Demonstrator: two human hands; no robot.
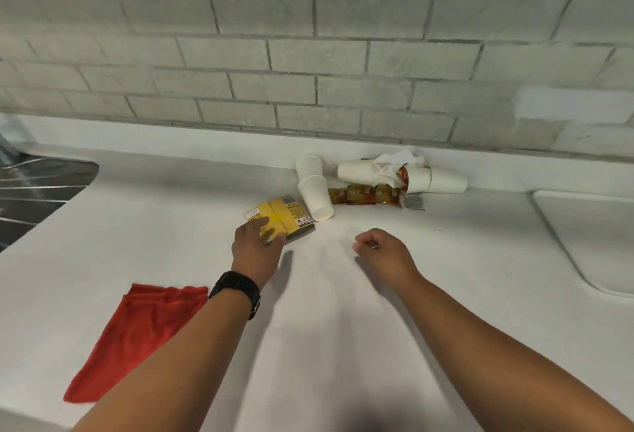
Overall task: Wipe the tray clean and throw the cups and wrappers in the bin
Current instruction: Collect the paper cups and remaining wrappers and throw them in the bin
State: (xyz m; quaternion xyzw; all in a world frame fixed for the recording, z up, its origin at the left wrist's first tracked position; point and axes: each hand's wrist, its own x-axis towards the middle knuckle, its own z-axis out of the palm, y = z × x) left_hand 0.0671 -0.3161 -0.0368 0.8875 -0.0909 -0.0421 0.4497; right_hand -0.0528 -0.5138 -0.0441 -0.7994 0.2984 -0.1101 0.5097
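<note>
A yellow carton (286,217) lies flat on the white counter, and my left hand (255,246) rests its fingers on the near corner of it. My right hand (380,248) hovers to the right with fingers curled shut, holding nothing. Behind the carton, white paper cups lie tipped over: two (314,191) close to the carton and several more (435,179) against the wall. A crumpled white tissue (394,166) and a row of orange-red wrappers (365,195) lie among them. A red cloth (137,335) lies flat at the near left. A white tray (590,236) sits at the right edge.
A steel sink drainer (34,191) is set into the counter at the far left. A grey brick wall (308,54) closes off the back. A small silver wrapper (415,203) lies by the cups.
</note>
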